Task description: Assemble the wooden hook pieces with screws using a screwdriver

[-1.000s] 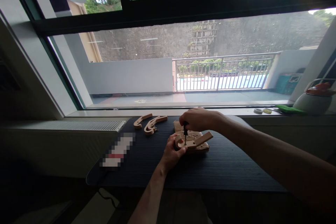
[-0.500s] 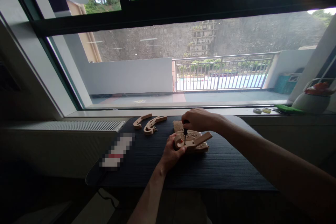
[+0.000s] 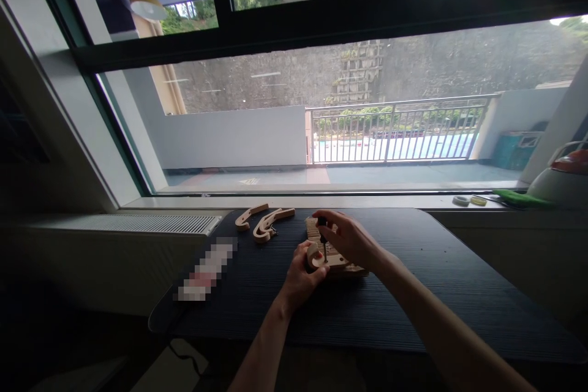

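A wooden assembly [image 3: 339, 262] lies on the dark ribbed mat [image 3: 413, 294]; its near end curls into a hook. My left hand [image 3: 301, 278] is closed round that curled end and pins it down. Over the piece, my right hand [image 3: 348, 237] grips a small black-handled screwdriver [image 3: 323, 234]. The tool stands upright with its tip on the wood.
Two loose curved wooden pieces [image 3: 267, 222] lie at the mat's far left. A white radiator grille [image 3: 138, 223] runs to the left. On the windowsill at right are tape rolls [image 3: 468, 200], a green cloth [image 3: 521, 198] and a white pot [image 3: 558, 180].
My right arm has dropped and swung in, so the hand now comes at the screwdriver from the near right. The left hand keeps its hold. The camera has shifted a little.
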Demonstrator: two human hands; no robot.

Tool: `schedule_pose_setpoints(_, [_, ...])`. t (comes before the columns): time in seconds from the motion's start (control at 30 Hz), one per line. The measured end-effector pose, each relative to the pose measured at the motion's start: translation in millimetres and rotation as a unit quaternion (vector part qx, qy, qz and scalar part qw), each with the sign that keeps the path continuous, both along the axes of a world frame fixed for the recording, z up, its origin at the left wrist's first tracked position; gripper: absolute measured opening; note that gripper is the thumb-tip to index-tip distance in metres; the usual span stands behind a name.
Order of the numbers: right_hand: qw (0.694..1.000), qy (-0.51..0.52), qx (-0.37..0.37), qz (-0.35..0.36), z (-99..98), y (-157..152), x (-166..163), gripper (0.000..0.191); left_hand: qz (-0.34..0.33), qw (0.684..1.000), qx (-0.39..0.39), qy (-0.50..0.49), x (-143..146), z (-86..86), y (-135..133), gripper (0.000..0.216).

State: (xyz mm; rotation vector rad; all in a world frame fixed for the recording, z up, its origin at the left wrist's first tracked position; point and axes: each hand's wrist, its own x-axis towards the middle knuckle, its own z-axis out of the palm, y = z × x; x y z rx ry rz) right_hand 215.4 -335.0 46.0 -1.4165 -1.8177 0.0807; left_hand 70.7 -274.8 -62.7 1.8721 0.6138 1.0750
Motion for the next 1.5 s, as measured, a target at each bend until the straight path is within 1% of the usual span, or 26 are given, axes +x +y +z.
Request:
schedule_pose_setpoints(0.1, [0.996,0.084,0.006,0.036,-12.8,0.3,0.9,0.038,0.0,1.0,-0.002,0.001,0.4,0.0,0.1,0.034])
schedule_pose_setpoints(0.23, [0.985,0.153,0.002,0.075,-19.7,0.3,4.6,0.043,0.002,1.0,-0.007,0.002,1.0,-1.7,1.4,0.035])
schedule_pose_setpoints(0.3, [0.984,0.158,-0.004,0.077,-20.2,-0.4,5.4,0.043,0.002,1.0,-0.006,0.003,1.0,-1.9,1.7,0.033])
schedule_pose_setpoints(0.47, [0.988,0.147,0.0,0.035,-22.3,-0.6,5.0,0.046,0.006,1.0,0.004,0.005,1.5,-1.7,1.9,0.026])
schedule_pose_setpoints(0.7, [0.986,0.164,0.015,0.007,-30.4,6.9,6.8,0.045,0.003,1.0,0.003,-0.003,2.5,-4.2,3.1,0.033])
schedule_pose_setpoints(0.8, [0.985,0.167,0.015,0.038,-33.3,5.1,5.6,0.05,0.003,1.0,0.006,-0.001,1.9,-2.2,2.7,0.032])
schedule_pose_setpoints(0.9, [0.978,0.195,0.019,0.072,-37.5,1.8,4.5,0.057,0.0,1.0,0.005,0.004,1.0,-0.1,2.3,0.028])
schedule_pose_setpoints(0.97, [0.972,0.218,0.02,0.081,-40.9,0.9,4.1,0.053,0.001,1.0,-0.001,0.006,0.9,-0.2,2.6,0.03])
schedule_pose_setpoints(1.07, [0.964,0.248,0.007,0.098,-45.3,2.0,3.6,0.034,0.006,1.0,-0.006,0.004,1.2,-2.3,4.0,0.036])
schedule_pose_setpoints(1.1, [0.961,0.257,0.003,0.101,-46.4,2.7,3.3,0.03,0.008,1.0,-0.004,0.004,1.2,-3.1,4.5,0.036])
schedule_pose_setpoints(1.27, [0.953,0.291,0.002,0.087,-50.6,6.9,1.8,0.03,0.008,1.0,0.0,0.009,0.5,-3.2,4.6,0.03])
schedule_pose_setpoints(1.5, [0.949,0.307,0.013,0.067,-58.5,13.1,2.9,0.028,0.001,1.0,-0.001,0.016,-0.3,4.8,0.2,0.031])
